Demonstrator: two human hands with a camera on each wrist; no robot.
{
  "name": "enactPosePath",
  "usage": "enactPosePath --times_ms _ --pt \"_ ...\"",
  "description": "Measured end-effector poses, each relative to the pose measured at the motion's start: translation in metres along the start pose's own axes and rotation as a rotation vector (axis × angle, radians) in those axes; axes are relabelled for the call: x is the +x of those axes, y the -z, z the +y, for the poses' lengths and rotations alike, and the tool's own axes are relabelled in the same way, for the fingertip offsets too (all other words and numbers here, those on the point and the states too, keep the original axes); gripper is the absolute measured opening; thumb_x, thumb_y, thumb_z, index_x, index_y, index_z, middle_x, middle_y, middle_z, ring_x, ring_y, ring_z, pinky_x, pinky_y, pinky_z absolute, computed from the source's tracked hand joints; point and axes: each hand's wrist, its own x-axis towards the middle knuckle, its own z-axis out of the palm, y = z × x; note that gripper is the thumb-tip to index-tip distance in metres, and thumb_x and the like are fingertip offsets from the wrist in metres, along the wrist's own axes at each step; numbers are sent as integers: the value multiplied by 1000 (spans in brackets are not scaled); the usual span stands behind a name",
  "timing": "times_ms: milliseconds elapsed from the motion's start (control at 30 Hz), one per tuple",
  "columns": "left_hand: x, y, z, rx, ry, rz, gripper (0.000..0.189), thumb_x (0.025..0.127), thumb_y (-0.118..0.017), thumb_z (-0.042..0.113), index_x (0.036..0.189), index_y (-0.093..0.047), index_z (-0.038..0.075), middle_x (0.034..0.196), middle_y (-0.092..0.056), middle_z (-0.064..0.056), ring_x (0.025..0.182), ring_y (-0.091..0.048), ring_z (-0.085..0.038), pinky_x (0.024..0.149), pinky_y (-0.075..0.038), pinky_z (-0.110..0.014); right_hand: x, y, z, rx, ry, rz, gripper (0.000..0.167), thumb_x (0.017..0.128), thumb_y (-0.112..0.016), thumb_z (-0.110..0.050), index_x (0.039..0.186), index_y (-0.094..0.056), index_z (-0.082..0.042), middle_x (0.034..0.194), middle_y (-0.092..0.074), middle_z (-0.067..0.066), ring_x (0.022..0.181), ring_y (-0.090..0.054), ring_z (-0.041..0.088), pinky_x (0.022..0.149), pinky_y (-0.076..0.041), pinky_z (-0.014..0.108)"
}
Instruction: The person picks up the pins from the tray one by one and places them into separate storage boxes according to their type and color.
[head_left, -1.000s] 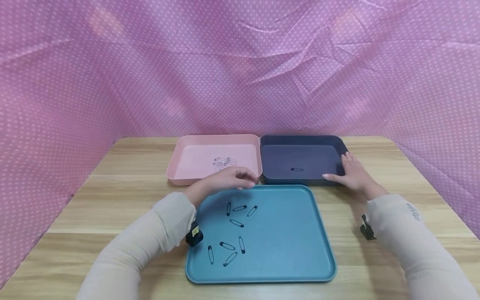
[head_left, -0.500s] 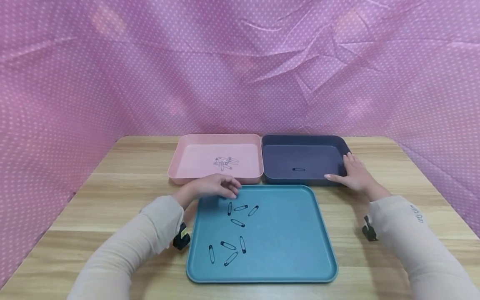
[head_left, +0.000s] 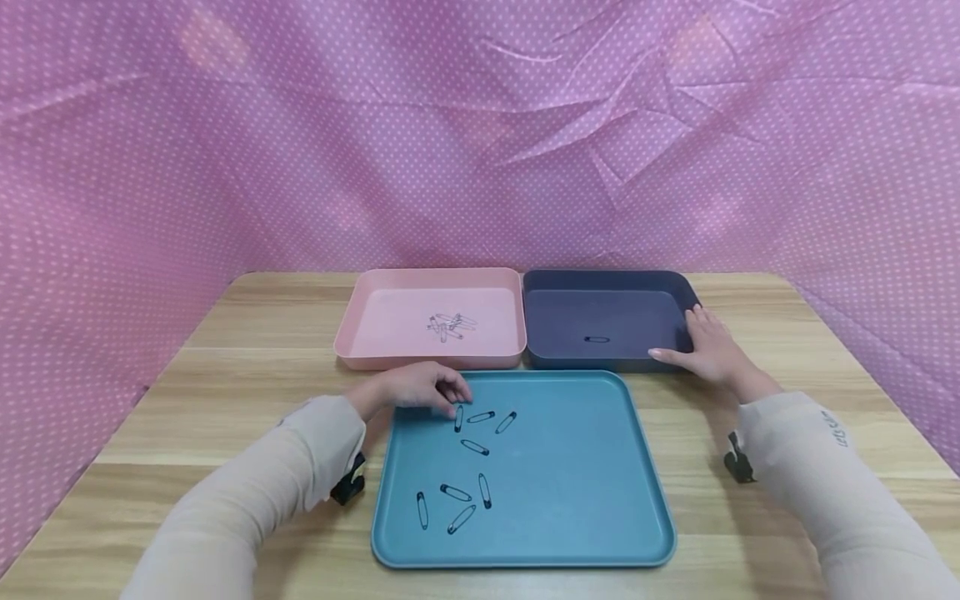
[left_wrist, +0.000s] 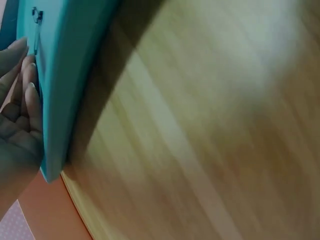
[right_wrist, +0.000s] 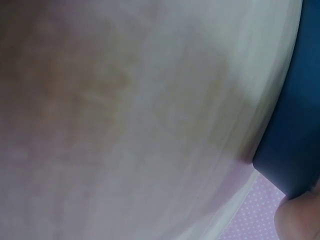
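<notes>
My left hand [head_left: 422, 387] reaches over the far left corner of the blue tray [head_left: 577, 467]. Its thumb and fingertips are right at the near-upright black safety pin [head_left: 458, 419], loosely bent and slightly apart. The left wrist view shows this safety pin [left_wrist: 37, 32] lying on the tray with the fingertips [left_wrist: 31, 65] at one end. Several more black safety pins [head_left: 475, 447] lie across the tray's left half. At the right, my right hand [head_left: 708, 346] rests on the near right corner of the navy tray [head_left: 562, 364], thumb and fingers spread.
Behind the blue tray stands a pink tray [head_left: 356, 350] with a small pile of safety pins [head_left: 450, 325]. The navy tray beside it holds one dark safety pin [head_left: 597, 339]. All stand on a wooden table [head_left: 247, 367], backed by a pink dotted cloth [head_left: 465, 150].
My left hand has moved left and toward me, away from the pink tray's front edge and down to the safety pin at the blue tray's far left. My right hand stays put.
</notes>
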Motion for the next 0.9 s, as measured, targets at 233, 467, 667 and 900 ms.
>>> enactPosePath --times_ms 233,467,667,900 --pt "-1 -2 -2 70 -87 5 19 73 -67 9 91 -63 11 86 -54 1 80 -48 -14 74 -42 -26 1 -1 2 -11 -1 -10 103 78 -47 -58 129 0 18 134 6 35 124 9 42 98 3 52" --pt "0 -4 -3 122 -104 14 7 74 -66 10 78 -62 12 79 -51 1 73 -47 -13 67 -42 -26 1 0 3 -16 0 -12 103 78 -47 -58 129 0 18 134 6 35 124 9 42 98 3 52" --pt "0 -4 -2 132 -103 20 6 74 -66 11 74 -60 13 78 -51 2 72 -48 -13 66 -41 -26 0 1 2 -17 6 -7 102 78 -47 -57 128 0 18 133 6 36 123 9 43 98 3 53" --pt "-1 -2 -3 88 -92 6 5 76 -64 11 73 -59 12 73 -53 3 68 -49 -13 65 -41 -27 0 0 1 -15 16 -2 101 78 -48 -56 128 -1 19 133 5 36 123 7 44 98 3 52"
